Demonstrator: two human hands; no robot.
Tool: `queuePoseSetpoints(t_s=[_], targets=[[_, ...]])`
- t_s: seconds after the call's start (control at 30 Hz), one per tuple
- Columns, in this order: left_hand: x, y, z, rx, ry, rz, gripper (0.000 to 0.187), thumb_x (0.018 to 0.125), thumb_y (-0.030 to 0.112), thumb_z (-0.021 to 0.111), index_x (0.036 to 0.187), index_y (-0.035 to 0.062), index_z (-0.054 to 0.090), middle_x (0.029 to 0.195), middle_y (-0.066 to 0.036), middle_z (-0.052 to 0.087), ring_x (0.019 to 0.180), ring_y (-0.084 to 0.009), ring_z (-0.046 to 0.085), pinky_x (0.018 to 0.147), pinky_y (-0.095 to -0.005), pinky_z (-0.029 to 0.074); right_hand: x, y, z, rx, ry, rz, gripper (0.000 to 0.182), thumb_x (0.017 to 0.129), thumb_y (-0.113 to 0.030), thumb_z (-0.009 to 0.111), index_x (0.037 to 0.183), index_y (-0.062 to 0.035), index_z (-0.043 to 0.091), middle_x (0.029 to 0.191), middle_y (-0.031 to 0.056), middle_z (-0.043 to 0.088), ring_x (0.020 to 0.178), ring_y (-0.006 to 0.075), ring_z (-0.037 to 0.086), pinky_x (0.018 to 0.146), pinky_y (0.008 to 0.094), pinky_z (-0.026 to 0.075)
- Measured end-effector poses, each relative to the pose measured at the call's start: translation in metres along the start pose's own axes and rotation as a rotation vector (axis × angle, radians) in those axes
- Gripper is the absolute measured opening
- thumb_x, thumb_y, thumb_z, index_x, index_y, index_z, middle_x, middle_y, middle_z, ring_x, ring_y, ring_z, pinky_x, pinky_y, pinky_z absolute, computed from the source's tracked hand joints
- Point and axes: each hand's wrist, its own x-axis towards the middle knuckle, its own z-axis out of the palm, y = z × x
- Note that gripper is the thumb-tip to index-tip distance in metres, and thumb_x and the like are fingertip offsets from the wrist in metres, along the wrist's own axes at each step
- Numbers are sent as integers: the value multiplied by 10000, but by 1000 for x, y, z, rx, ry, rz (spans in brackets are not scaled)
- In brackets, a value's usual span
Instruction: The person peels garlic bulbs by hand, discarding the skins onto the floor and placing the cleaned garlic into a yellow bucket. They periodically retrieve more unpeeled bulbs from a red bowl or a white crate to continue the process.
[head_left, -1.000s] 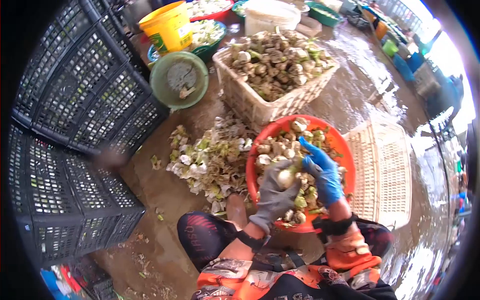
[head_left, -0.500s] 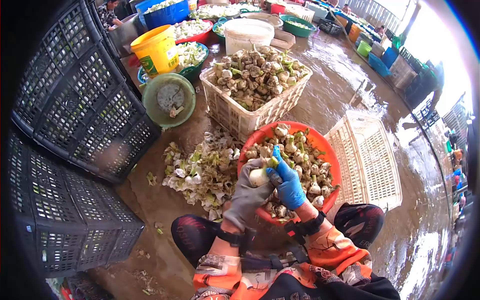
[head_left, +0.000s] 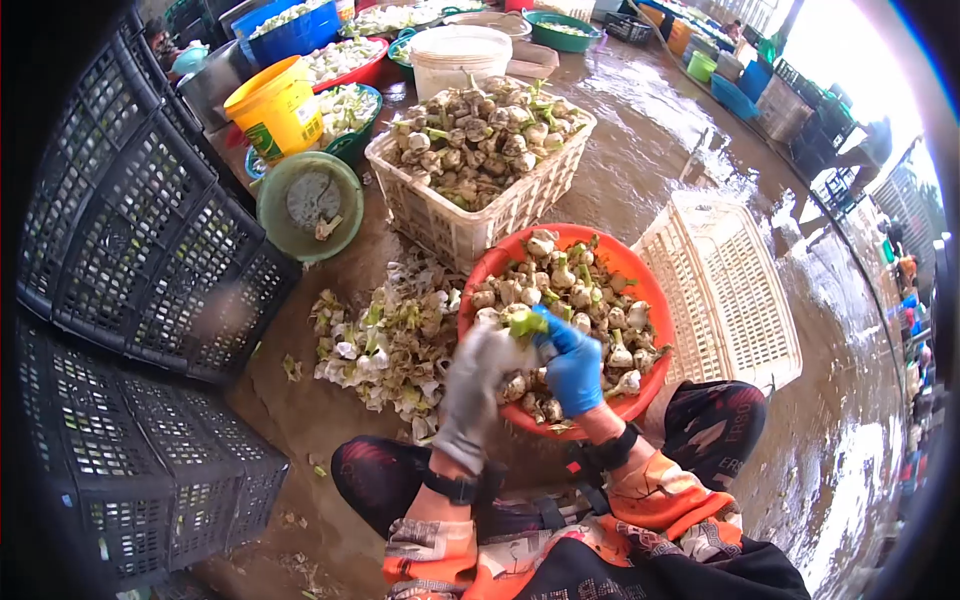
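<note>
My left hand (head_left: 473,378), in a grey glove smeared by motion, is closed around a garlic bulb with a green stem (head_left: 525,322). In a blue glove, my right hand (head_left: 573,370) pinches at the stem side of the same bulb. Both are over a red basin (head_left: 652,292) of garlic bulbs (head_left: 566,290) with short stems. Left of the basin lies a heap of peeled-off garlic skins (head_left: 385,345) on the floor. How much skin is left on the held bulb is too blurred to tell.
A cream crate (head_left: 455,222) heaped with garlic stands beyond the basin; another cream crate (head_left: 735,290) is at the right. Black crates (head_left: 150,220) stack up on the left. A green bowl (head_left: 345,215), a yellow bucket (head_left: 275,105) and a white bucket (head_left: 455,60) stand farther back.
Both hands stay together at the bulb. The left hand has shifted slightly left and down and is now blurred, and the bulb's green stem end has turned more towards view. The camera view has shifted slightly.
</note>
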Motion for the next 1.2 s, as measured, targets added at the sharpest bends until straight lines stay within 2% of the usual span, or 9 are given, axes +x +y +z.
queuePoseSetpoints(t_s=[0.13, 0.33, 0.47, 0.63, 0.73, 0.87, 0.93, 1.13, 1.2], targets=[[2, -12, 0, -37, 72, 24, 384, 936, 326, 546, 1199, 46, 558, 983, -47, 620, 838, -111, 590, 699, -234, 469, -7, 1, 16, 788, -29, 665, 261, 835, 25, 615, 1094, 33, 644, 968, 93, 684, 785, 164, 655, 710, 275, 544], [-4, -1, -13, -546, -101, -165, 452, 938, 451, 516, 1148, 58, 591, 929, -105, 632, 726, -182, 617, 555, -268, 477, 46, 55, -1, 1521, -40, 787, 170, 897, -83, 494, 1009, -20, 604, 918, 100, 657, 715, 233, 648, 567, 327, 546], [-6, 16, -6, -240, 54, -118, 538, 992, 471, 374, 1349, 75, 452, 961, -105, 629, 726, -162, 609, 608, -269, 517, 34, 54, 4, 607, 66, 611, 213, 950, -60, 489, 1116, -46, 622, 954, 61, 656, 720, 148, 622, 567, 307, 529], [-13, 48, -13, 129, 192, 84, 593, 1006, 474, 337, 1451, 83, 321, 1213, -93, 564, 958, -142, 601, 806, -269, 503, 47, 67, 80, 439, -108, 365, 403, 980, -283, 509, 1321, -67, 523, 1187, 65, 603, 1067, 175, 554, 856, 342, 486], [-7, 45, -22, 334, 351, 222, 549, 1028, 425, 299, 1457, 83, 318, 1264, -52, 523, 1037, -114, 537, 935, -265, 420, 60, 36, 94, 448, -358, 685, 514, 964, -416, 509, 1405, -165, 431, 1109, 54, 613, 953, 128, 585, 774, 291, 507], [-3, 29, -38, 28, 290, 121, 532, 1013, 293, 443, 1440, 6, 311, 1420, -109, 407, 1239, -155, 437, 1034, -296, 352, 44, 0, 63, 153, -651, -174, 354, 981, -305, 506, 1257, -95, 579, 913, 36, 647, 792, 155, 591, 705, 299, 493], [0, 23, -32, 11, 247, 155, 514, 989, 255, 510, 1402, -17, 370, 1390, -116, 433, 1215, -157, 447, 1020, -300, 364, 37, -29, 55, -270, -480, -486, 146, 798, -73, 615, 942, -54, 613, 812, 166, 607, 747, 318, 624, 640, 398, 498], [-3, 16, -35, -33, 295, 132, 406, 958, 254, 566, 1248, -27, 527, 945, -24, 605, 829, -74, 557, 736, -223, 470, 8, -27, 59, -743, -465, -314, 122, 822, -65, 596, 932, -25, 632, 762, 158, 612, 706, 307, 618, 626, 379, 498], [-1, 15, -37, -169, 333, 116, 369, 957, 254, 560, 1202, -22, 558, 999, -85, 627, 886, -132, 597, 771, -248, 492, 15, -7, 59, -26, -367, 5, 154, 880, -134, 578, 964, -7, 594, 803, 165, 634, 626, 272, 612, 571, 350, 505]])
